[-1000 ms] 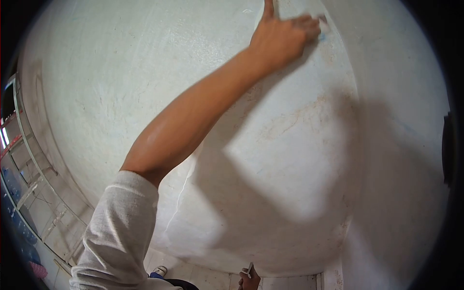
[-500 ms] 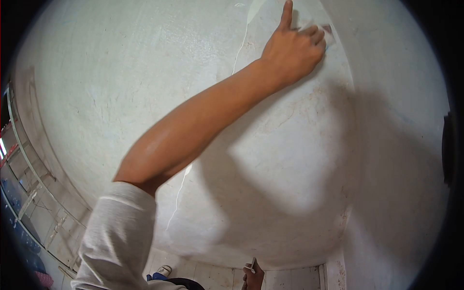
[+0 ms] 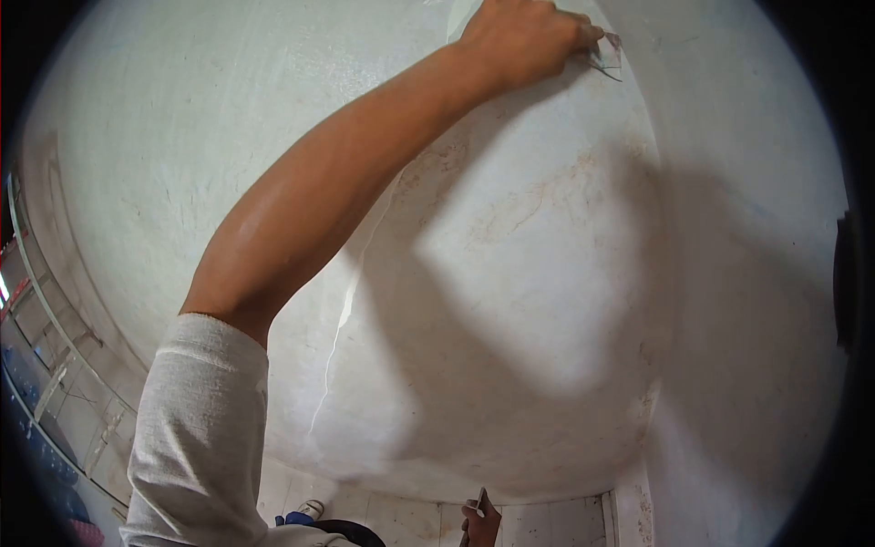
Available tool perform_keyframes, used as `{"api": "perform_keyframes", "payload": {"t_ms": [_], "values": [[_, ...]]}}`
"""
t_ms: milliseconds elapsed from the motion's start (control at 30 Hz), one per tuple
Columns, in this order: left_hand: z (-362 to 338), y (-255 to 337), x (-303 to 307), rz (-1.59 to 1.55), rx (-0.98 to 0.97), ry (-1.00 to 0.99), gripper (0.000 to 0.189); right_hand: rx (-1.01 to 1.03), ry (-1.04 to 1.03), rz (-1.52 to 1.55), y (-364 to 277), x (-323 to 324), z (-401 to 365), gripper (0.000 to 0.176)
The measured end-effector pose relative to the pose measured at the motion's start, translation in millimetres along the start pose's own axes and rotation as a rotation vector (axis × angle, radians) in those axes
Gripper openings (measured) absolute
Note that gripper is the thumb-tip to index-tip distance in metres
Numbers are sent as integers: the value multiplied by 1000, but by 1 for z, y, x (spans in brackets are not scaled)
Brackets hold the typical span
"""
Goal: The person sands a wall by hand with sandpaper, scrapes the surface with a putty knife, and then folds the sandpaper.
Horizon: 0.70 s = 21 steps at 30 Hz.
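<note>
My left hand (image 3: 533, 38) is up high against the pale wall (image 3: 538, 301), near the corner at the right. Its fingers are closed on a thin flat scraper (image 3: 611, 55), whose blade edge lies at the wall. The bare forearm, in a grey sleeve, slants up from the lower left. Low at the bottom of the view, my right hand (image 3: 481, 527) is wrapped round a flat, narrow tool (image 3: 480, 499) with a pale face and dark edge; its lower part is hidden by the fingers.
A white crack line (image 3: 330, 365) with filler patches runs down the wall. At the left stands a metal frame (image 3: 68, 360) with blue bottles (image 3: 50, 465) behind it. A shoe (image 3: 312, 509) shows on the tiled floor (image 3: 401, 520). A dark object (image 3: 843, 283) is at the right edge.
My left hand has moved up and slightly left, and its raised finger no longer shows apart from the hand. More of the scraper is visible. My right hand stays low in nearly the same place.
</note>
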State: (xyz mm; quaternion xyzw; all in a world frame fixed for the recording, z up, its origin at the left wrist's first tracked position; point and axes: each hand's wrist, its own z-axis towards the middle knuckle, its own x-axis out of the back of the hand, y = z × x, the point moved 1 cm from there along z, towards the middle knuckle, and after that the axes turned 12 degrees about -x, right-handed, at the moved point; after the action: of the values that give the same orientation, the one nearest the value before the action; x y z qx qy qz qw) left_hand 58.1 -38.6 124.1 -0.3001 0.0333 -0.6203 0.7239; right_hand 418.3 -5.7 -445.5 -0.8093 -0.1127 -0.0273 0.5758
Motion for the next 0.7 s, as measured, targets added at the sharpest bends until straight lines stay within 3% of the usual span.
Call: {"api": "perform_keyframes", "payload": {"t_ms": [67, 133, 200, 300, 400, 433, 467, 567, 633, 700], "values": [[-1, -2, -27, 2, 39, 7, 30, 1, 11, -20, 1, -1, -1, 64], [-9, 5, -55, 192, -91, 303, 32, 35, -3, 86, 3, -6, -7, 65], [-22, 13, -64, 332, -96, 185, 33, 37, -25, 78, 0, -8, -9, 64], [-42, 4, -57, 143, -224, 136, 34, 13, -55, 66, 2, -13, -14, 64], [-33, -17, -37, 278, 4, 126, 33, -12, -55, 63, 2, -13, -12, 63], [-31, -29, -25, 224, 78, 334, 33, -28, -53, 66, 4, -14, -12, 62], [-22, -32, -22, 252, 148, 220, 34, -28, -51, 73, 6, -14, -11, 62], [-21, -26, -44, 348, 128, 294, 35, -57, -71, 44, 15, -19, -2, 61], [-30, -5, -48, 355, 128, 129, 37, 15, -110, 9, 16, -26, 9, 60], [-32, -7, -41, 295, 106, 142, 37, -23, -131, -50, 8, -38, 16, 64]]}}
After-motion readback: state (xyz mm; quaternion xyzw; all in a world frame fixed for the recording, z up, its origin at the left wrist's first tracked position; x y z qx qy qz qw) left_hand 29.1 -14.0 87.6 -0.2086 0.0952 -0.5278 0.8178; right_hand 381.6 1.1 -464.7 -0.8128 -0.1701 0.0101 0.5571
